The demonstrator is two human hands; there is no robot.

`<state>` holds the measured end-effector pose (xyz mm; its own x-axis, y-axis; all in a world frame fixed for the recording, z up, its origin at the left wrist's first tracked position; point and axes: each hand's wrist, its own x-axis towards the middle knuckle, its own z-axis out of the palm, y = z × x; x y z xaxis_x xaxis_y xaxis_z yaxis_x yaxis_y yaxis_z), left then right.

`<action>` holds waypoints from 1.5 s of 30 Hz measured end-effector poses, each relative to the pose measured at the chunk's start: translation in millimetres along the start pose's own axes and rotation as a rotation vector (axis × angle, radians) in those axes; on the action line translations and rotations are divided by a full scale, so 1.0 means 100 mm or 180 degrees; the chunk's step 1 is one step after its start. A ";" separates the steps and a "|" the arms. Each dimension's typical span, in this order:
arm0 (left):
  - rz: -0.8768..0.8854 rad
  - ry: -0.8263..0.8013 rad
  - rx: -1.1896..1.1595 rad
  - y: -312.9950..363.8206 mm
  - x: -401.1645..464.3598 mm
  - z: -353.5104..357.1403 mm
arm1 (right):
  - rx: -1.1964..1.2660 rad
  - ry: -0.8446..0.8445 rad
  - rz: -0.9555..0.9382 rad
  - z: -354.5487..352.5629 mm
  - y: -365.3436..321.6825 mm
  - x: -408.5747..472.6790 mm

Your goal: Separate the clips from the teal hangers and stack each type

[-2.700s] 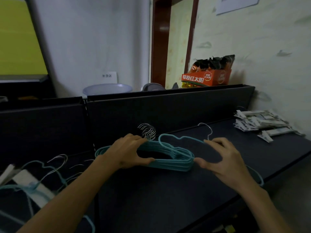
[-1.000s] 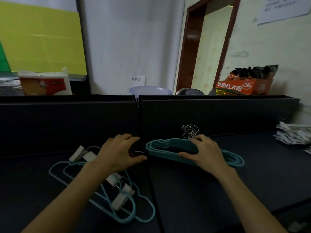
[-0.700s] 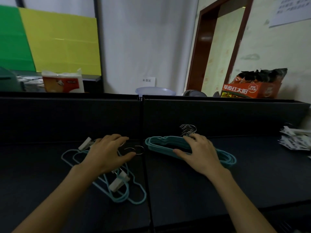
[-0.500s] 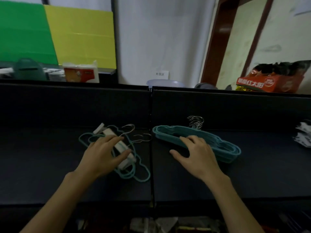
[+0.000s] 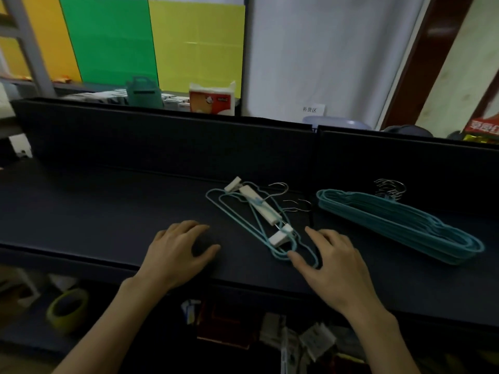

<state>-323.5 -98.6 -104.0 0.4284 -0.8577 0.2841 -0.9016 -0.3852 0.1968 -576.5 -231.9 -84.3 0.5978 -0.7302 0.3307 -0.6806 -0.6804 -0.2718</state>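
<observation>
A few thin teal hangers (image 5: 237, 220) with white clips (image 5: 260, 209) still on them lie tangled on the dark table (image 5: 94, 211). To their right sits a neat stack of bare teal hangers (image 5: 399, 225), metal hooks pointing back. My left hand (image 5: 178, 252) hovers over the table just left of the tangled hangers, fingers loosely bent, holding nothing. My right hand (image 5: 332, 257) is at the near end of the tangled hangers, with its thumb touching the teal wire and its fingers spread.
A dark partition wall (image 5: 189, 141) runs along the back of the table. Behind it stand a tissue pack (image 5: 212, 99) and a green container (image 5: 143, 91). A roll of yellow tape (image 5: 67, 309) and loose papers lie below the table's front edge.
My view has swung left and down. My left hand came off the clipped hangers and moved left. My right hand left the bare stack and came to the near end of the clipped hangers.
</observation>
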 end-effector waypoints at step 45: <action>0.1463 -0.0461 -0.0378 -1.16 1.75 0.04 | -0.0343 0.0267 0.0771 0.51 -0.93 0.93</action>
<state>-144.2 -205.2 -81.3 -0.0320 -0.9715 0.2349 -0.9787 0.0781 0.1897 -435.5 -239.6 -74.2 0.3780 -0.8600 0.3428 -0.8433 -0.4726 -0.2558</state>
